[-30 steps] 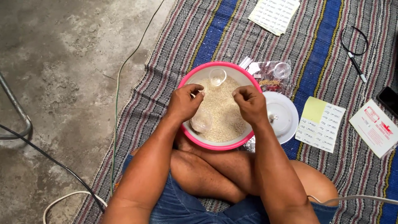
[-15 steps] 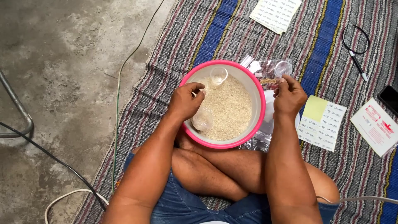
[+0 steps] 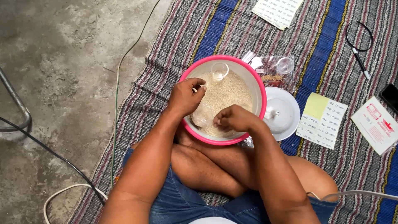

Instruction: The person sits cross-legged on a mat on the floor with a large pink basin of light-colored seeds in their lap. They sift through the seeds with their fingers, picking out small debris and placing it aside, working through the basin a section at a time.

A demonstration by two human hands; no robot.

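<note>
A pink bowl [image 3: 262, 97] of white rice [image 3: 230, 93] rests on my crossed legs. A small clear cup [image 3: 219, 70] stands in the rice at the far side. My left hand [image 3: 185, 97] hovers over the bowl's left part, thumb and forefinger pinched together, with nothing visible between them. Just below it a small clear plastic piece [image 3: 203, 116] lies on the rice. My right hand [image 3: 234, 120] is at the bowl's near rim, its fingers bunched and touching the rice.
I sit on a striped mat [image 3: 215, 29] beside a concrete floor with cables [image 3: 118, 74]. A white lid [image 3: 284, 114], a clear bag with a cup [image 3: 275, 70], printed sheets [image 3: 323, 120], a corded pen [image 3: 360, 62] and a booklet [image 3: 375, 124] lie to the right.
My right hand went from the rice out to the clear bag on the right, then came back to the bowl's near rim. My left hand stayed over the rice.
</note>
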